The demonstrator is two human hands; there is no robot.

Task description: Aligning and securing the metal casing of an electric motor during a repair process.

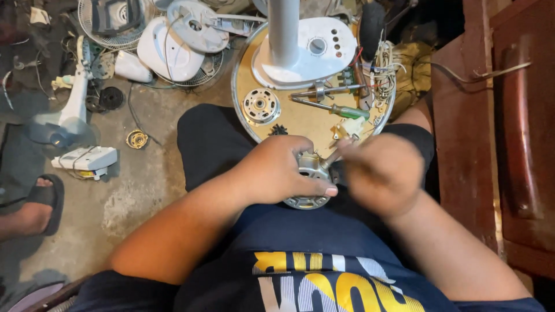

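Metal motor housing [306,184] on lap, frame centre | left hand [277,170] clamped round it | right hand [384,173] blurred, fist closed on thin metal tool [330,157] touching housing top | round fan base [300,118] at 12 o'clock holds screwdriver [329,107], rotor [261,106], wires [383,72] | fan parts [173,40] on floor at 10 o'clock

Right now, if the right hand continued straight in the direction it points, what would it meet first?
The right hand points left with a thin metal tool, blurred. It would first meet the round metal motor part gripped by the left hand; they seem already touching, though depth is unclear.
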